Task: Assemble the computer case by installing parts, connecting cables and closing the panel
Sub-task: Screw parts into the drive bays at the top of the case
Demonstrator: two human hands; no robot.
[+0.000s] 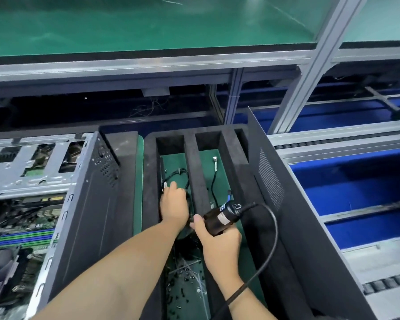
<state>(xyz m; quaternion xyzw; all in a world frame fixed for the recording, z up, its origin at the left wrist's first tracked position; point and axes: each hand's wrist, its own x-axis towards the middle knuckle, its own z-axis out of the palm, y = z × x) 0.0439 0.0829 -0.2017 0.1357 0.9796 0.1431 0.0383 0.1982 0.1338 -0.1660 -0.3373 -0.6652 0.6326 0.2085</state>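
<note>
1. At the left, the open computer case [44,204] lies well apart from both hands.
2. The foam tray [192,153] holds the black cable bundle [181,174] in its left compartment.
3. The left hand [174,204], the nearer one, reaches forward onto the bundle; whether it grips is hidden.
4. The right hand [219,243] grips the electric screwdriver [219,218].

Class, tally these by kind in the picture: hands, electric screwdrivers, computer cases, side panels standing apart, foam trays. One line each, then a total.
hands: 2, the left hand and the right hand
electric screwdriver: 1
computer case: 1
side panel: 1
foam tray: 1
total: 6
</note>
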